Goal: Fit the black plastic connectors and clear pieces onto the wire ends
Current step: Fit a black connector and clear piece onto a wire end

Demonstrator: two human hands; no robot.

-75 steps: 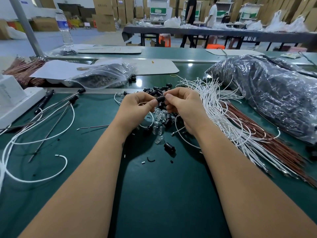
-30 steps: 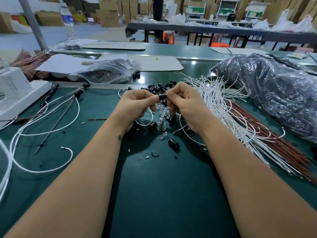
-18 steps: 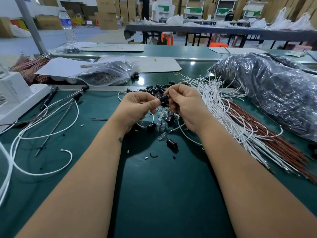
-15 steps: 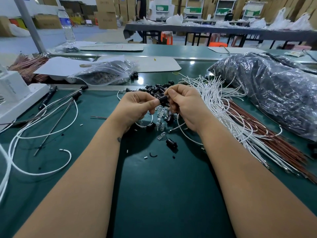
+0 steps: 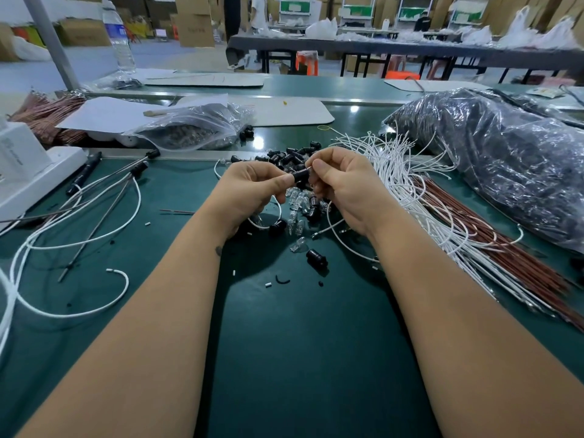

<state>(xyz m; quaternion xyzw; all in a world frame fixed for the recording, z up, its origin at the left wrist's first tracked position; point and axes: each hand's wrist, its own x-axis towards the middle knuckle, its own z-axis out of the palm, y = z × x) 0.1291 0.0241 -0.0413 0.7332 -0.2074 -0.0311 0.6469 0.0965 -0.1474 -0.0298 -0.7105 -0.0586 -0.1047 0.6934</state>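
Bare green mat [image 5: 300, 358] near edge; left hand [image 5: 249, 191] and right hand [image 5: 344, 184], raised together, both pinch one black connector [image 5: 299, 176].

On the green work mat [image 5: 300, 358], a heap of small black plastic connectors [image 5: 289, 156] lies at the far middle, with the clear glass-like pieces [image 5: 298, 200] just near of it. The bundle of thin white wires [image 5: 410, 197] lies to the right, and further right is the large crinkled plastic bag [image 5: 505, 159]. Long looped white cables [image 5: 72, 235] lie on the left.
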